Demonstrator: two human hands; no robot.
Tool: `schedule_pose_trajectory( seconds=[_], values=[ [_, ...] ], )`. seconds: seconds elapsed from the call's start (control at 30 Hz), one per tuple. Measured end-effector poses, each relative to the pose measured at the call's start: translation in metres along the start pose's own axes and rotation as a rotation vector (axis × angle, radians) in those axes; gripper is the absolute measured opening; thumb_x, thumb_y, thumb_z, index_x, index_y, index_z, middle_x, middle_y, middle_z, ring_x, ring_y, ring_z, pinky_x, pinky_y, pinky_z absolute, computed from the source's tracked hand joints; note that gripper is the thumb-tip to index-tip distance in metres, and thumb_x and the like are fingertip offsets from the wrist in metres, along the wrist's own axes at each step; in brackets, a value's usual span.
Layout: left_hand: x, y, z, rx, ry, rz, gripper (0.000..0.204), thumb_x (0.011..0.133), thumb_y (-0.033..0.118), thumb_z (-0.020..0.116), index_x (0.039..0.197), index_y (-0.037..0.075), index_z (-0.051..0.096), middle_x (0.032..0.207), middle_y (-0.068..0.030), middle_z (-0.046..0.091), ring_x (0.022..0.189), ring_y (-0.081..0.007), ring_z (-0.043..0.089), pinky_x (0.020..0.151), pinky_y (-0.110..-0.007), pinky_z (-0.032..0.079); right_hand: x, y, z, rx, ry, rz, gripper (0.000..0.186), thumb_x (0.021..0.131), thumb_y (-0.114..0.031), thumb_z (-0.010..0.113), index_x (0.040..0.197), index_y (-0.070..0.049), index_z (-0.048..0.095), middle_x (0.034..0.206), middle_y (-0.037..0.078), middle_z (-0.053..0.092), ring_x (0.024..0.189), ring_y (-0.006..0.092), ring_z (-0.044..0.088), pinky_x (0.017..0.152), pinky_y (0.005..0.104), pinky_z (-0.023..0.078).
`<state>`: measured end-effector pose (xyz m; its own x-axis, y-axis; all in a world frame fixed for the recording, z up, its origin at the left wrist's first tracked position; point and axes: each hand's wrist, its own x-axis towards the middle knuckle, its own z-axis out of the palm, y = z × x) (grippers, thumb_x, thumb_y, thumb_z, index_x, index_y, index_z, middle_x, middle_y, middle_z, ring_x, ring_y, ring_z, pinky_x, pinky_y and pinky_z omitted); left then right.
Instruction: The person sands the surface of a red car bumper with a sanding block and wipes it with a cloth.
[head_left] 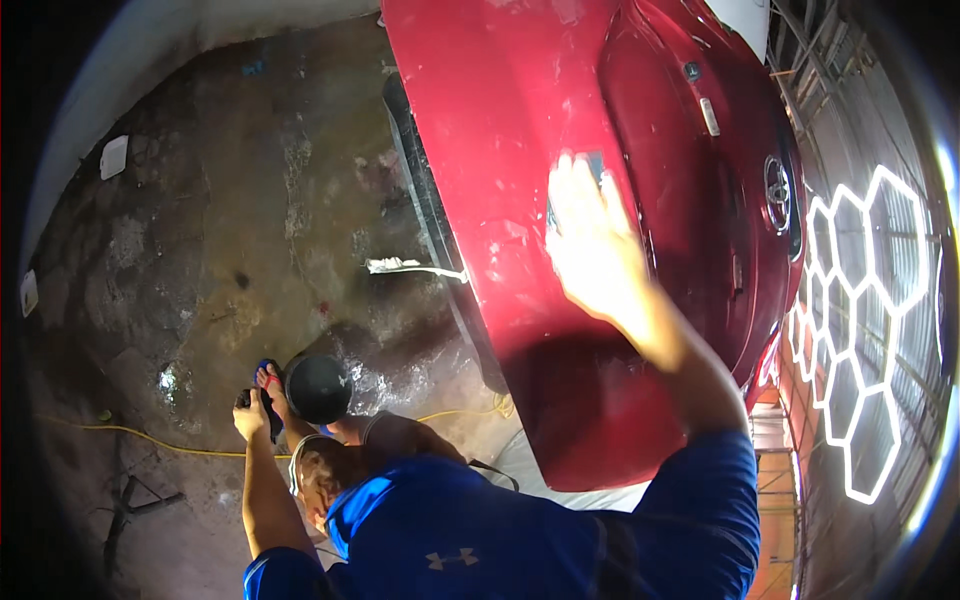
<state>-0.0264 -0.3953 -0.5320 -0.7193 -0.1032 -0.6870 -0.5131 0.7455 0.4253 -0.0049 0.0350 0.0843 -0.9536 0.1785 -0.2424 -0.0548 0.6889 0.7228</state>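
Observation:
My right hand (595,240), brightly washed out, presses on a red car panel (510,340), its straight fingers held together over a small grey-blue sheet (597,167) whose edges show around them. The car's emblem and darker curved bodywork lie to the right of this hand. Low at the left, my left hand (250,418) is closed around a small black object (243,399) that I cannot identify further. My sandalled foot shows just beside it, along with a dark round bucket (318,388).
A yellow hose (170,440) crosses the stained concrete floor (200,250). Pale containers (113,157) sit near the left wall, and a dark metal frame (130,500) lies lower left. A white strip (410,267) juts from the panel's dark edge. Hexagonal lights (870,393) glow at the right.

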Motion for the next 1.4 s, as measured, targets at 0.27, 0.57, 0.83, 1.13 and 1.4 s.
schedule_pose_trajectory(
  seconds=[0.27, 0.57, 0.83, 1.13, 1.4],
  values=[
    [-0.006, -0.002, 0.003, 0.084, 0.035, 0.032, 0.084, 0.09, 0.066, 0.073, 0.132, -0.006, 0.067, 0.126, -0.033, 0.071, 0.119, -0.0486, 0.069, 0.103, -0.053, 0.055, -0.043, 0.038, -0.05, 0.404, 0.558, 0.278, 0.06, 0.097, 0.002, 0.046, 0.156, 0.012, 0.042, 0.163, 0.03, 0.044, 0.151, 0.0505, 0.042, 0.125, 0.051, 0.039],
    [-0.028, 0.046, -0.003, -0.091, -0.014, 0.071, 0.087, 0.091, 0.067, 0.07, 0.134, -0.008, 0.066, 0.125, -0.034, 0.071, 0.119, -0.0491, 0.069, 0.103, -0.051, 0.055, -0.076, -0.023, 0.006, 0.295, -0.133, 0.071, 0.065, 0.104, -0.028, 0.053, 0.163, -0.001, 0.042, 0.172, 0.018, 0.035, 0.162, 0.0355, 0.028, 0.131, 0.0567, 0.017],
    [-0.025, 0.017, 0.004, 0.014, 0.012, 0.086, 0.078, 0.093, 0.063, 0.071, 0.129, -0.006, 0.07, 0.122, -0.0329, 0.072, 0.116, -0.0484, 0.07, 0.101, -0.053, 0.055, -0.027, -0.022, 0.007, 0.288, -0.029, 0.097, 0.07, 0.104, -0.028, 0.056, 0.163, 0.005, 0.037, 0.172, 0.024, 0.033, 0.162, 0.0368, 0.027, 0.131, 0.059, 0.015],
    [-0.029, 0.044, 0.002, -0.036, -0.003, 0.187, 0.073, 0.095, 0.065, 0.067, 0.119, -0.004, 0.073, 0.11, -0.0321, 0.075, 0.104, -0.0517, 0.072, 0.093, -0.055, 0.057, 0.033, 0.0, 0.025, 0.111, 0.042, 0.107, 0.069, 0.108, -0.035, 0.051, 0.163, 0.004, 0.037, 0.172, 0.021, 0.033, 0.162, 0.034, 0.028, 0.132, 0.0561, 0.017],
    [-0.015, 0.015, 0.006, -0.019, 0.02, 0.063, 0.079, 0.09, 0.071, 0.07, 0.117, -0.003, 0.074, 0.11, -0.0322, 0.075, 0.106, -0.0487, 0.073, 0.094, -0.054, 0.057, 0.017, -0.017, 0.021, 0.11, 0.045, 0.103, 0.068, 0.107, -0.035, 0.052, 0.16, 0.007, 0.041, 0.17, 0.024, 0.036, 0.16, 0.037, 0.031, 0.131, 0.0554, 0.02]
  ],
)
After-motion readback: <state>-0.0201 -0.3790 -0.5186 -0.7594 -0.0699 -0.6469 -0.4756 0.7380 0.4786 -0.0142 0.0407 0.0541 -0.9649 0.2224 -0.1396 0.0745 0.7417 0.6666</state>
